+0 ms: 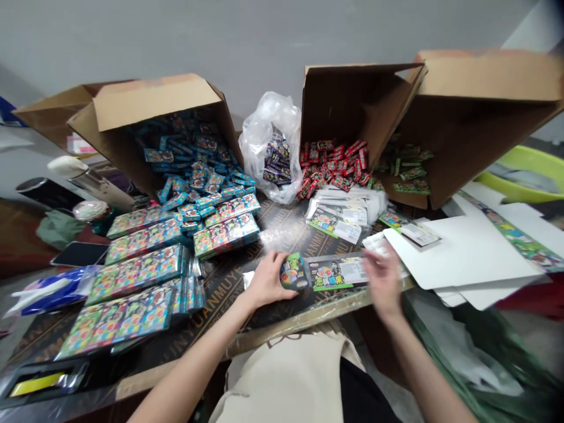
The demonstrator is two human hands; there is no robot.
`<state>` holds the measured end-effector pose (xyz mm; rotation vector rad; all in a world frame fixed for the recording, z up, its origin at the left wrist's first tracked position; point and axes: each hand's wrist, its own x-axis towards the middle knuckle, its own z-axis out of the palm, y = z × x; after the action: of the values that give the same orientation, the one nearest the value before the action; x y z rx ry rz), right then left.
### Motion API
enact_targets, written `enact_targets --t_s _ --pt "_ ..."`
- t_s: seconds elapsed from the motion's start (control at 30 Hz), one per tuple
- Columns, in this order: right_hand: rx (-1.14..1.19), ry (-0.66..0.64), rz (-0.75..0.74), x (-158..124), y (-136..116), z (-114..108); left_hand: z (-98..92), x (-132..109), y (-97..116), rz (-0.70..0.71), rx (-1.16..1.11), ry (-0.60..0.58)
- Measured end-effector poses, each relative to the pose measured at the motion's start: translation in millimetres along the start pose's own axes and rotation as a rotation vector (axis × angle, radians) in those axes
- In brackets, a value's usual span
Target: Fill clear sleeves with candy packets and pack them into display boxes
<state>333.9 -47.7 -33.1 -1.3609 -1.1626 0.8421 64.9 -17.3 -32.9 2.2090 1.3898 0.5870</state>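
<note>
**Left hand** [267, 281]: curled over and gripping a small round-edged green packet [294, 272], the packet tilted against the palm side, fingers on top.

**Right hand** [383, 279]: blurred, fingers apart; grip cannot be told. Sits just above the edge of a printed card [337, 273], which lies flat between both hands on a dark lettered counter [282, 229].

**Nearby:** loose printed cards [337, 226] ahead of the hands; white card sheets [462, 252] to the right.

**Beyond:** three tipped cardboard cartons holding blue packets [194, 176], red packets [330, 164] and green packets [409, 170]; a clear plastic bag [271, 147] of purple packets between them.

**Left side:** rows of multicoloured packet strips [136, 282]; a phone [79, 254] past them; a green basin [520, 173] far right.
</note>
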Motion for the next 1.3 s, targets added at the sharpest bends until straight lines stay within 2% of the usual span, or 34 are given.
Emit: enact_targets --t_s 0.1,0.13,0.17,0.23,0.3,0.37,0.47,0.57,0.7,0.8,0.9,1.0,1.07,1.13,1.3 --pt "0.162 -0.272 0.053 -11 -16 84 1.5 0 12 -0.208 -0.311 0.300" --pt "0.190 -0.288 0.042 -13 -20 103 0.4 -1 15 -0.258 -0.400 0.368" --pt "0.227 -0.312 0.037 -14 -24 117 -1.9 -3 16 -0.290 -0.476 0.418" --pt "0.284 -0.392 0.042 -11 -30 131 -10.3 -8 19 -0.296 -0.564 0.487" --pt "0.286 -0.527 0.045 -2 -34 133 -22.1 -13 19 -0.224 -0.564 0.499" --pt "0.234 -0.583 0.011 7 -35 131 -33.5 -16 18 -0.155 -0.525 0.459" --pt "0.192 -0.485 -0.070 11 -33 129 -41.8 -17 17 -0.186 -0.515 0.409" --pt "0.160 -0.414 -0.134 11 -32 129 -38.9 -16 16 -0.248 -0.543 0.417" --pt "0.080 -0.417 -0.183 20 -37 125 -32.3 -18 17 -0.191 -0.499 0.484" --pt "0.038 -0.403 -0.222 36 -51 120 -32.9 -18 19 -0.127 -0.429 0.489" --pt "0.052 -0.537 -0.149 51 -69 116 -35.6 -17 19 -0.098 -0.419 0.463" --pt "0.051 -0.759 -0.001 56 -79 118 -35.7 -14 16 -0.161 -0.522 0.446" --pt "0.021 -0.844 0.069 56 -79 122 -34.7 -12 14 -0.219 -0.588 0.448" --pt "-0.006 -0.868 0.103 55 -76 126 -34.1 -11 14 -0.246 -0.613 0.447" --pt "0.014 -0.833 0.154 52 -73 130 -35.3 -11 21 -0.224 -0.542 0.465"
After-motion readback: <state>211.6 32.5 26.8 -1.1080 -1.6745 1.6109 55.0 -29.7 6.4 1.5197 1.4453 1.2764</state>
